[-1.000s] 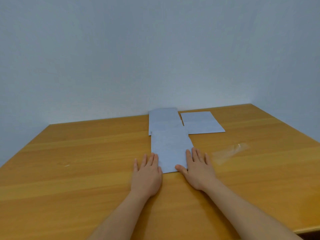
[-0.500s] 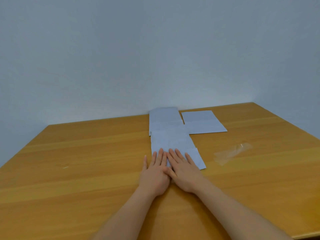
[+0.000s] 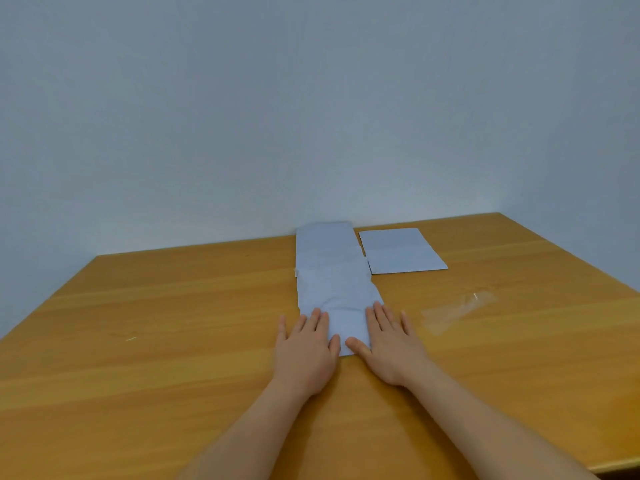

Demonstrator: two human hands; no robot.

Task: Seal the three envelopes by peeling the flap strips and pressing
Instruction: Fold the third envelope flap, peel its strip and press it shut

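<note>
Three pale blue-white envelopes lie on the wooden table (image 3: 173,341). The nearest envelope (image 3: 341,303) lies lengthwise in front of me. My left hand (image 3: 306,348) lies flat, fingers spread, on its near left corner, and my right hand (image 3: 391,344) lies flat on its near right corner. A second envelope (image 3: 325,244) lies behind it, partly overlapped, reaching the wall. The third envelope (image 3: 401,252) lies to the right at the back. Neither hand holds anything.
A clear peeled strip (image 3: 457,311) lies on the table to the right of my right hand. A tiny white scrap (image 3: 131,338) sits at the left. A grey wall stands behind the table's far edge; the table's right front edge is near.
Half a second ago both hands were together at the middle of the near envelope; they have slid apart to its left and right corners.
</note>
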